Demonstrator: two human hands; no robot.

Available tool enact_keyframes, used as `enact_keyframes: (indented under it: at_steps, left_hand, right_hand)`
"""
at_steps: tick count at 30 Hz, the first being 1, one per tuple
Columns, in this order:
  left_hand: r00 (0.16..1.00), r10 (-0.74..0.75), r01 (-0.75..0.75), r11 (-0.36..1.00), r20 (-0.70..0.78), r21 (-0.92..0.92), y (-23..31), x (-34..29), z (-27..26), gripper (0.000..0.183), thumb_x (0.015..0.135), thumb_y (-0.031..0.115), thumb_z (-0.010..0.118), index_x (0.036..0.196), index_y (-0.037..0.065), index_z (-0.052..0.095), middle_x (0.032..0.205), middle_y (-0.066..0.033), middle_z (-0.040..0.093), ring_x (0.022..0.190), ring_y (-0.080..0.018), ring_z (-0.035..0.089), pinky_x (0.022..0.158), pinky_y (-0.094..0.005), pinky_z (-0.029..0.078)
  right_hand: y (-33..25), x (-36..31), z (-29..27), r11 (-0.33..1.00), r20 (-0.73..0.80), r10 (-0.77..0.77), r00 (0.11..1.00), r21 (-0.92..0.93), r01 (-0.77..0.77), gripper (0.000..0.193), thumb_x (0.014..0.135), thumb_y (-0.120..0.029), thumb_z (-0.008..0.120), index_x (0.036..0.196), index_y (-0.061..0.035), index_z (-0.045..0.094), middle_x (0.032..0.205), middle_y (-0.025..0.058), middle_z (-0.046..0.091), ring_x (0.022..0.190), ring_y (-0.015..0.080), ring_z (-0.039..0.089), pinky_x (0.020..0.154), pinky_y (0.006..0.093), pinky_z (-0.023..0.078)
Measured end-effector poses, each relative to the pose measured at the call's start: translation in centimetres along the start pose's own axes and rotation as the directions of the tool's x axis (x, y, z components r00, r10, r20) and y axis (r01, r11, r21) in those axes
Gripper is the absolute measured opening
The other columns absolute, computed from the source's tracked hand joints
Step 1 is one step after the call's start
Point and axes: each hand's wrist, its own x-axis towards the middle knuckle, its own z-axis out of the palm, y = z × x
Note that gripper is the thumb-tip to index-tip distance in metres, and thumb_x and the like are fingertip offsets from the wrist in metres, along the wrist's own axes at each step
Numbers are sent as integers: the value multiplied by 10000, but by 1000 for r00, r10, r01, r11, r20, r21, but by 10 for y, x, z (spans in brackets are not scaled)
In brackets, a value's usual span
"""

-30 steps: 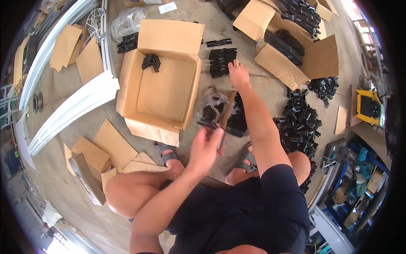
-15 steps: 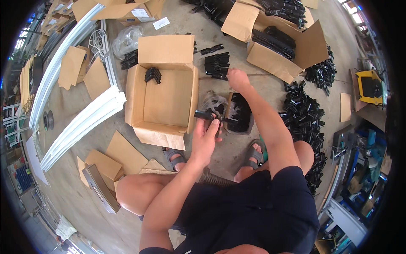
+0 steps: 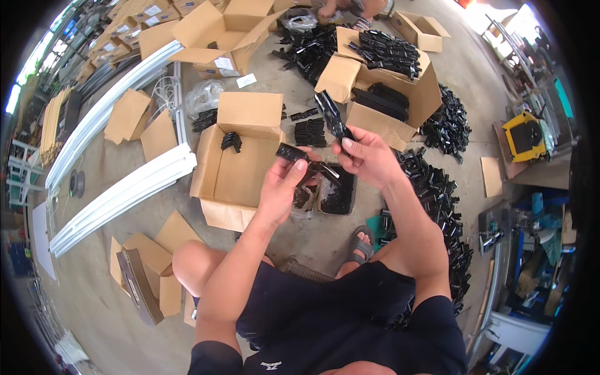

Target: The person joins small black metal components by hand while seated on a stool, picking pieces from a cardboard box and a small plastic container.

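Note:
My left hand [image 3: 277, 192] grips a black angled fitting [image 3: 291, 152], its ends sticking out past the fingers; whether it is one piece or two I cannot tell. In my right hand [image 3: 373, 161], raised beside it, is another long black fitting [image 3: 329, 110] pointing up and left. Below the hands stand a small bin [image 3: 338, 192] of small black parts and a clear plastic bag [image 3: 302, 201]. A stack of black fittings [image 3: 310, 133] lies on the floor just beyond. To the left, an open cardboard box [image 3: 230, 213] holds a small cluster of black fittings [image 3: 230, 142].
A fuller cardboard box [image 3: 373, 127] stands at the far right, beside heaps of black fittings [image 3: 437, 200]. Long white profiles [image 3: 125, 197] lie at left. Another person's hand [image 3: 327, 10] shows at the top. A yellow-framed device [image 3: 524, 136] stands at right.
My right hand has come back from the floor stack with a fitting and is now beside my left hand. The left hand keeps its fitting. The view has tilted up, showing another person.

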Motion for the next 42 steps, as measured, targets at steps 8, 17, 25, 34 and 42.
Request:
enact_keyframes:
  at_steps: [8,17,25,34,42]
  left_hand:
    - [995,91,-93,995,-50,-24,6,-22,1,366,1043,278,582,1341,65,577,1208,-84,687,1068,-175,672,847,-354,578]
    - [984,175,-177,968,-24,-176,11,-21,2,360,984,196,682,1317,71,627,1227,-18,688,1043,-107,662,813,-294,571]
    - [981,187,-183,979,48,-86,17,-14,-7,375,940,196,731,1268,31,655,1221,-77,684,1086,-172,650,904,-346,542]
    - [591,-101,264,962,800,-74,14,-18,1,411,837,200,825,1176,2,703,1130,-97,725,1060,-206,687,972,-369,534]
    - [398,-146,472,879,906,-66,9,-24,15,526,767,175,879,1188,-63,672,1143,-152,711,1067,-260,694,936,-378,549]
  right_hand:
    - [30,-28,40,373,171,-568,805,-819,437,369,1047,-153,537,1400,-51,563,913,62,591,774,154,532,709,275,456]
    - [49,-32,46,64,397,-611,685,-838,542,517,910,-48,663,1417,-103,585,1056,134,554,917,282,545,814,362,470]
    - [35,-31,41,138,433,-560,706,-792,595,514,906,-168,692,1405,-90,592,1153,164,578,1056,308,558,937,391,453]
    - [4,-35,28,859,625,-52,779,-370,355,628,902,-493,714,1243,34,675,1134,124,609,1155,284,521,1078,465,345]
    - [-6,-30,49,783,859,-92,503,-250,570,594,762,-518,814,1086,-23,758,1027,65,629,1050,277,536,1132,587,258]
